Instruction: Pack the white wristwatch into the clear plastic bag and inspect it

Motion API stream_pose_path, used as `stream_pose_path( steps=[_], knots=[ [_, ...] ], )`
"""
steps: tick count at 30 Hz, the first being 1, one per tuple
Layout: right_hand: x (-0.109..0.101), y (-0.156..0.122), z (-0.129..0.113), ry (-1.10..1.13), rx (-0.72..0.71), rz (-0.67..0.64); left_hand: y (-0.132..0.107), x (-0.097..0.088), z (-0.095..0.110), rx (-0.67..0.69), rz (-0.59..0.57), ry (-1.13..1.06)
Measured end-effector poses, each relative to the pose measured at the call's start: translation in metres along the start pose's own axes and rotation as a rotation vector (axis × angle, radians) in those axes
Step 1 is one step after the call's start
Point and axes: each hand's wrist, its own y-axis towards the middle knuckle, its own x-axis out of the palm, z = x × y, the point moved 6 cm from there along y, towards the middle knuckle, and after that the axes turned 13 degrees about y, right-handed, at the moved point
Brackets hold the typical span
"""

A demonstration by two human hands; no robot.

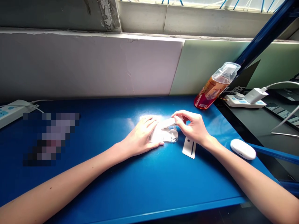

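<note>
While your left hand (142, 137) lay flat, fingers spread, pressing a clear plastic packet (166, 134) onto the table (144, 183) at frame centre, your right hand (192, 126) was pinched shut on a small white strip (166, 122) at the packet's top edge. Risk: glare washed out the packet, so you could have misjudged the edge and torn it or lost the pinch. The slick plastic could also have slid under your flat palm. A white card with a slot (189, 147) lay just beside your right wrist and could have been swept off. So could the white oval case (243, 149) near the right edge.

Table was glossy blue metal, strongly reflective. An orange bottle (216, 85) stood upper right, near a power strip with charger (247, 99). Another power strip (12, 112) sat at far left. Pale wall panels ran behind, with a window ledge above.
</note>
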Motion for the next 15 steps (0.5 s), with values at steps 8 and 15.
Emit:
stream_pose_path(
  steps=[8,15],
  knots=[
    [0.0,-0.001,-0.002,-0.025,0.046,-0.038,0.001,-0.009,0.002,0.012,0.037,0.032],
    [-0.007,0.001,0.014,0.129,0.191,0.058,0.0,-0.015,-0.004,-0.065,0.125,-0.007]
  ],
)
